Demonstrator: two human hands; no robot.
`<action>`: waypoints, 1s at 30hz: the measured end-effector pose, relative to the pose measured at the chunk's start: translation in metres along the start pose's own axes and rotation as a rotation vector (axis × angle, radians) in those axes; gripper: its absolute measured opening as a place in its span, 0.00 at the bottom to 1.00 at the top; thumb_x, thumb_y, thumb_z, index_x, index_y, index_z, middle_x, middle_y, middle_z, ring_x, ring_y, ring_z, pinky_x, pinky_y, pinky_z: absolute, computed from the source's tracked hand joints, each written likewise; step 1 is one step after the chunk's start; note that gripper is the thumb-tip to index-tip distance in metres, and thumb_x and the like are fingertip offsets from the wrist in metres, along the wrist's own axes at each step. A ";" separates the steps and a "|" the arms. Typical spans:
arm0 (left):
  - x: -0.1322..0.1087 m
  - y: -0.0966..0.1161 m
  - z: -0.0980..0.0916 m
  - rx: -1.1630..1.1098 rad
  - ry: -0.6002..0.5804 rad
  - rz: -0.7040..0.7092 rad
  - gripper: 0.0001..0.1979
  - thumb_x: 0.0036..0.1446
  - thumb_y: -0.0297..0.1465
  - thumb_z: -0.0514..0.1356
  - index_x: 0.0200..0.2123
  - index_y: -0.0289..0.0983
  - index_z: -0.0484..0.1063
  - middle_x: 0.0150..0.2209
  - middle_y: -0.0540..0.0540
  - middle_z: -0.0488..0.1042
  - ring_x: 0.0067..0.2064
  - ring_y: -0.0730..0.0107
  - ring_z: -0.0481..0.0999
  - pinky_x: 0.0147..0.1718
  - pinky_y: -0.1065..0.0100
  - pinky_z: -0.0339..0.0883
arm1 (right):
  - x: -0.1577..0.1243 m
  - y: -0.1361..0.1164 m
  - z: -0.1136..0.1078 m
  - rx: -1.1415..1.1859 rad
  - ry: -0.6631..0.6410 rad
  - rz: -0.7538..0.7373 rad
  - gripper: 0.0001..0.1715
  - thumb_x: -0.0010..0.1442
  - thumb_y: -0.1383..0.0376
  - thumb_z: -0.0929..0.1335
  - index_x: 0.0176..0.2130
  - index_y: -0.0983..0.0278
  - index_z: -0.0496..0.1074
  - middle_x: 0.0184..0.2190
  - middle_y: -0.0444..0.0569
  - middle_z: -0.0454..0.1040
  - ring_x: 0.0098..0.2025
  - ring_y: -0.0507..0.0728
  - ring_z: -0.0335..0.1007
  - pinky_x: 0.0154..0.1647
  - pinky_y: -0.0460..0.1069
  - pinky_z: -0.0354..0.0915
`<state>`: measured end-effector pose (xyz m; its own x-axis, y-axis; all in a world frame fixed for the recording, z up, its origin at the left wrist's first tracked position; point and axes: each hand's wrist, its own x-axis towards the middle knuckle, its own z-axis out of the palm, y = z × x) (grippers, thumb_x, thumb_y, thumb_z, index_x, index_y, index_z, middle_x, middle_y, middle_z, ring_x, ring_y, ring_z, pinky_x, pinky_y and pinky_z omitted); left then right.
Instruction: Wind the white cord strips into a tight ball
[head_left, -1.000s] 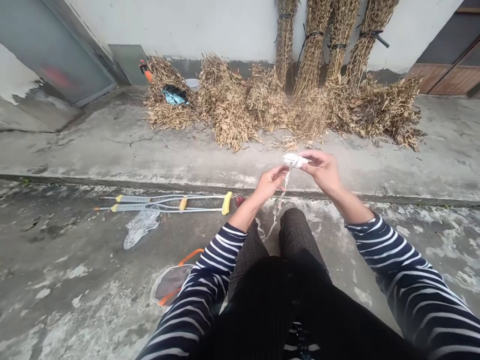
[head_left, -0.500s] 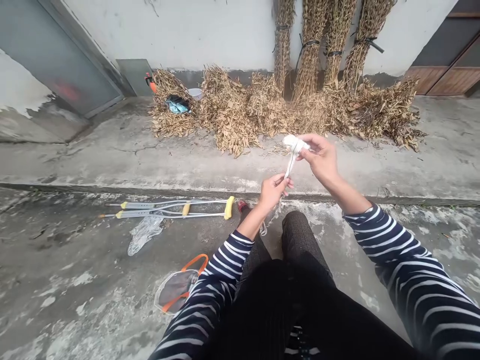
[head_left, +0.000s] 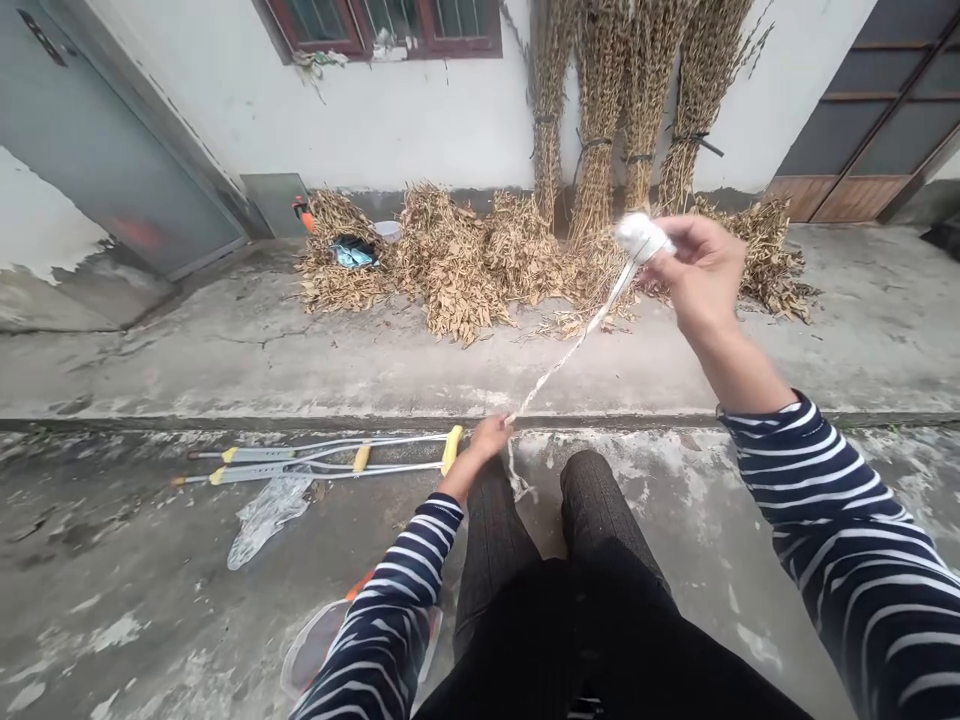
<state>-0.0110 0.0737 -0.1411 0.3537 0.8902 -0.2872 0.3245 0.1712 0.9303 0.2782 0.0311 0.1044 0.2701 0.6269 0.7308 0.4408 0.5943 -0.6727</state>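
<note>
Up at the right, my right hand [head_left: 705, 265] pinches a white wrapped bundle [head_left: 640, 238], its fingers closed around the near side. From this bundle a white twisted cord [head_left: 574, 350] slants down to the left, stretched fairly straight. My left hand [head_left: 489, 440] is closed on the lower stretch of the cord, close above my left knee. Below that hand a loose tail of the cord dangles between my legs. What the bundle is made of I cannot make out.
A pair of crutches [head_left: 330, 460] with yellow pads lies on the concrete at left, beside a clear plastic bag [head_left: 270, 515]. Partly behind my left sleeve is a mesh bag with orange handles [head_left: 311, 640]. Dried stalks [head_left: 457, 265] line the wall beyond a low step [head_left: 225, 424].
My hands have moved apart, the right one upward and to the right with the bundle, the left one down and to the left. The cord between them is longer. The view has tilted up.
</note>
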 end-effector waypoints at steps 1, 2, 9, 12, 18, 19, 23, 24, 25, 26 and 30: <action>0.004 0.014 -0.002 0.012 0.044 0.033 0.12 0.50 0.25 0.69 0.40 0.34 0.79 0.36 0.44 0.80 0.37 0.66 0.78 0.36 0.68 0.73 | -0.005 -0.005 0.001 -0.012 -0.020 0.045 0.09 0.58 0.63 0.76 0.42 0.58 0.80 0.43 0.47 0.80 0.41 0.55 0.77 0.33 0.49 0.77; 0.008 0.031 -0.001 0.026 0.083 0.080 0.16 0.51 0.24 0.68 0.45 0.35 0.79 0.42 0.42 0.80 0.41 0.65 0.78 0.40 0.67 0.73 | -0.011 -0.008 0.004 -0.019 -0.044 0.100 0.09 0.57 0.64 0.76 0.40 0.59 0.80 0.42 0.47 0.80 0.40 0.55 0.77 0.31 0.48 0.76; -0.005 0.127 0.055 -0.161 0.053 0.539 0.20 0.56 0.30 0.65 0.53 0.39 0.77 0.52 0.41 0.79 0.51 0.59 0.78 0.36 0.69 0.72 | -0.051 0.008 0.032 0.110 -0.128 0.464 0.15 0.45 0.66 0.79 0.35 0.66 0.80 0.36 0.50 0.82 0.32 0.53 0.76 0.24 0.45 0.71; -0.011 0.128 0.079 -0.355 -0.013 0.418 0.14 0.55 0.31 0.66 0.45 0.33 0.77 0.39 0.40 0.80 0.40 0.63 0.80 0.24 0.74 0.66 | -0.060 0.019 0.040 0.141 -0.130 0.512 0.15 0.42 0.66 0.78 0.34 0.67 0.80 0.35 0.50 0.82 0.31 0.52 0.75 0.22 0.43 0.68; -0.012 0.108 0.091 -0.488 -0.079 0.312 0.13 0.49 0.35 0.69 0.35 0.32 0.77 0.34 0.42 0.80 0.36 0.67 0.79 0.25 0.75 0.65 | -0.077 0.027 0.054 0.178 -0.132 0.564 0.16 0.42 0.66 0.76 0.34 0.67 0.79 0.33 0.48 0.81 0.30 0.52 0.74 0.21 0.42 0.66; -0.012 0.107 0.090 -0.482 -0.087 0.312 0.13 0.48 0.36 0.69 0.34 0.32 0.77 0.34 0.42 0.81 0.37 0.67 0.79 0.25 0.75 0.64 | -0.078 0.027 0.056 0.201 -0.135 0.585 0.16 0.41 0.66 0.77 0.35 0.67 0.79 0.33 0.48 0.80 0.31 0.52 0.74 0.21 0.42 0.66; -0.006 0.106 0.085 -0.445 -0.106 0.286 0.13 0.46 0.36 0.71 0.33 0.33 0.79 0.34 0.43 0.82 0.38 0.67 0.78 0.30 0.73 0.65 | -0.077 0.024 0.059 0.303 -0.133 0.663 0.18 0.39 0.69 0.76 0.35 0.67 0.79 0.33 0.48 0.80 0.30 0.52 0.73 0.21 0.43 0.67; -0.004 0.106 0.084 -0.438 -0.097 0.288 0.13 0.46 0.36 0.71 0.33 0.33 0.79 0.34 0.43 0.82 0.38 0.67 0.78 0.31 0.72 0.66 | -0.076 0.023 0.059 0.317 -0.135 0.674 0.18 0.40 0.69 0.76 0.36 0.67 0.79 0.33 0.48 0.80 0.30 0.52 0.73 0.22 0.43 0.67; -0.002 0.106 0.083 -0.429 -0.082 0.302 0.12 0.46 0.35 0.71 0.33 0.33 0.80 0.34 0.44 0.82 0.37 0.68 0.78 0.33 0.72 0.66 | -0.074 0.021 0.059 0.323 -0.138 0.682 0.18 0.40 0.70 0.76 0.36 0.67 0.79 0.33 0.48 0.80 0.30 0.52 0.73 0.22 0.43 0.67; -0.001 0.106 0.083 -0.419 -0.058 0.327 0.12 0.46 0.34 0.71 0.32 0.33 0.80 0.34 0.44 0.82 0.37 0.68 0.78 0.35 0.71 0.67 | -0.073 0.020 0.058 0.324 -0.142 0.687 0.18 0.40 0.70 0.76 0.36 0.67 0.79 0.33 0.48 0.80 0.30 0.52 0.73 0.22 0.43 0.67; 0.002 0.109 0.080 -0.363 0.084 0.452 0.09 0.48 0.33 0.70 0.32 0.33 0.80 0.34 0.45 0.82 0.36 0.70 0.77 0.39 0.70 0.67 | -0.069 0.013 0.054 0.311 -0.135 0.672 0.17 0.41 0.72 0.75 0.35 0.67 0.78 0.33 0.47 0.80 0.30 0.51 0.74 0.24 0.43 0.69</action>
<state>0.0951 0.0602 -0.0587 0.3117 0.9363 0.1617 -0.1693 -0.1127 0.9791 0.2193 0.0223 0.0389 0.2801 0.9491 0.1440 -0.0495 0.1641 -0.9852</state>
